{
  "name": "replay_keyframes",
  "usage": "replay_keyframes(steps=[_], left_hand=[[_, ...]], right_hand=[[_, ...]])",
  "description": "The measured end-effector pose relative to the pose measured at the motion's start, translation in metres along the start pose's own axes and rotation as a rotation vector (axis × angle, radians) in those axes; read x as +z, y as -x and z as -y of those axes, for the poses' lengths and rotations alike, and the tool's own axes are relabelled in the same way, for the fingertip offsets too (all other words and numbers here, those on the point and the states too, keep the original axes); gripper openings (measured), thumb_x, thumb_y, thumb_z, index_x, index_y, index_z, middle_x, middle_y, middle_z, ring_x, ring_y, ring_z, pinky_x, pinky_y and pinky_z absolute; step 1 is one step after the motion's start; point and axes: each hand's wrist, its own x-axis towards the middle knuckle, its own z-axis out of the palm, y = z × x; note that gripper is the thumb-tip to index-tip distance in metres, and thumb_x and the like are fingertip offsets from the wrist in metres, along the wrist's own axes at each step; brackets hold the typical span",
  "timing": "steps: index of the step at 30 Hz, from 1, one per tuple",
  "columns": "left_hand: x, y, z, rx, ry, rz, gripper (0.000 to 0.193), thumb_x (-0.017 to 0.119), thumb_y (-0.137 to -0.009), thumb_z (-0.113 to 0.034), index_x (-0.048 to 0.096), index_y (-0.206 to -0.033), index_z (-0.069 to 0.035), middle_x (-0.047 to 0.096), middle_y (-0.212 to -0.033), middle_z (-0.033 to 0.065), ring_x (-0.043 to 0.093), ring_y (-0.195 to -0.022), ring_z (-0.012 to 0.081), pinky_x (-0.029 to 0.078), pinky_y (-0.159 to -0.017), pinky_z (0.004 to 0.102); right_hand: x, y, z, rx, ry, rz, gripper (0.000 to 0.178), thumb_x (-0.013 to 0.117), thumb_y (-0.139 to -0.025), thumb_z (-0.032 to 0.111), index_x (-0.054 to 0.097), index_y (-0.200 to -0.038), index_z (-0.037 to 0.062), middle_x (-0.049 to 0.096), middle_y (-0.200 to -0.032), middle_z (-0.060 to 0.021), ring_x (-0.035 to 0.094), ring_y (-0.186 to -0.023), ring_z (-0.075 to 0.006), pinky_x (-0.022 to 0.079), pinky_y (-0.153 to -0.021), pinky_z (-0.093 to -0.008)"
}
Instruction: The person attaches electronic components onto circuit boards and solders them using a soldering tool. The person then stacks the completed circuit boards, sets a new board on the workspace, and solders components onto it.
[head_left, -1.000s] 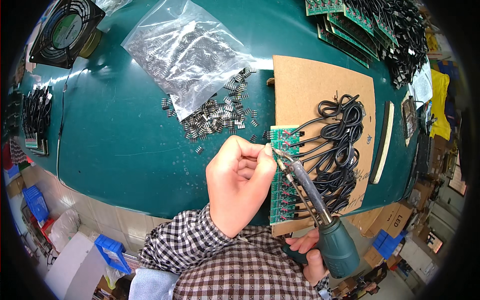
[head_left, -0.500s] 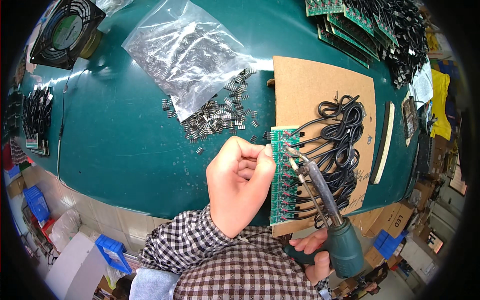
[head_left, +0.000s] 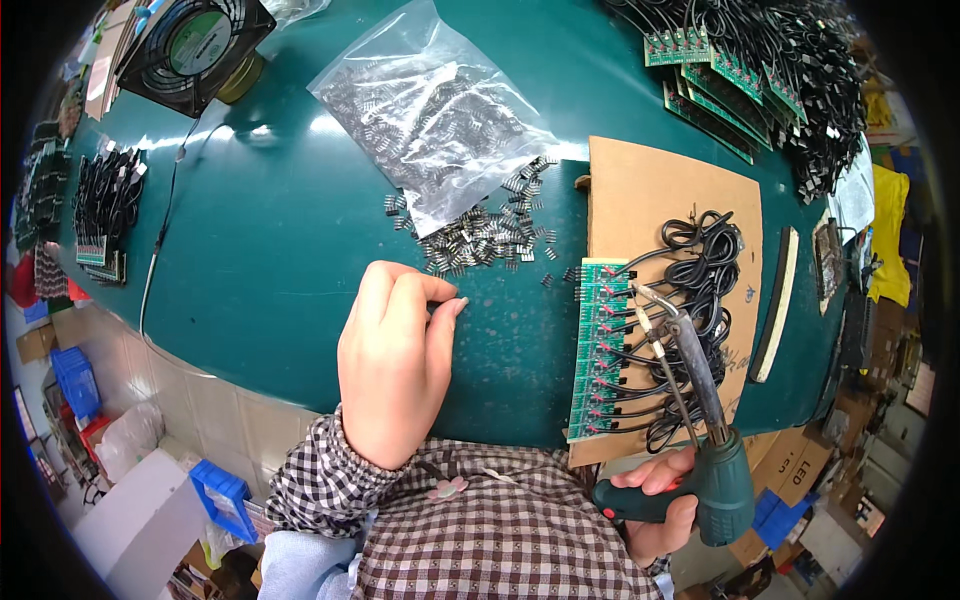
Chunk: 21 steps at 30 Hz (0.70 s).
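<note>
My right hand (head_left: pixel 665 535) grips the green handle of a soldering gun (head_left: pixel 722 490) with a thin feed tube beside its barrel. Its bent tip reaches the upper right part of a green circuit board strip (head_left: pixel 598 350), over the cable joints; contact is unclear. Black cables (head_left: pixel 690 275) run from the strip's right edge in coiled bundles. My left hand (head_left: pixel 390 360) is left of the strip, thumb and forefinger drawn together in a pinch; anything between them is too small to make out. Just beyond its fingertips lie loose black pin headers (head_left: pixel 480 238).
A clear plastic bag (head_left: pixel 420 115) of pin headers lies behind the pile. Cardboard (head_left: pixel 625 190) sits under the strip and cables. A fan (head_left: pixel 195 50) stands back left, near wired boards (head_left: pixel 108 200). More boards with cables (head_left: pixel 735 75) are stacked back right, above a pale bar (head_left: pixel 775 305).
My left hand has moved left, away from the board strip and toward the pin headers. The whole view has shifted somewhat. My right hand keeps the soldering gun at the strip's upper end.
</note>
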Motion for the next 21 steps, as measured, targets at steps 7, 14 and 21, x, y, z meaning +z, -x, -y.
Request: replay_keyframes(steps=[7,14,21], left_hand=[[-0.015,0.011,-0.046,-0.370,1.034,0.210,0.007,0.051,-0.082,0.007,0.054,-0.088,0.007,0.056,-0.083,0.0122,0.059,-0.069,0.0132,0.049,-0.063,0.0231],[0.008,0.029,-0.082,-0.339,1.287,0.566,0.011,0.050,-0.084,0.008,0.054,-0.094,0.009,0.054,-0.090,0.0153,0.060,-0.075,0.0161,0.051,-0.066,0.0250],[0.008,0.030,-0.083,-0.331,1.266,0.571,0.012,0.050,-0.083,0.008,0.057,-0.093,0.011,0.056,-0.092,0.0168,0.062,-0.080,0.0200,0.054,-0.069,0.0258]], right_hand=[[0.013,-0.003,0.024,0.199,0.038,-0.034,0.053,0.062,-0.077,0.044,0.047,-0.100,-0.0017,0.056,-0.096,-0.0179,0.057,-0.090,-0.0260,0.050,-0.078,-0.0396],[0.029,-0.037,0.024,0.064,0.233,0.145,0.028,0.062,-0.074,-0.007,0.050,-0.097,0.0024,0.058,-0.087,-0.0082,0.058,-0.076,-0.0133,0.047,-0.067,-0.0248],[0.035,-0.041,0.024,0.064,0.140,0.085,0.020,0.061,-0.075,-0.006,0.050,-0.089,0.0031,0.057,-0.080,-0.0074,0.056,-0.072,-0.0127,0.046,-0.064,-0.0248]])
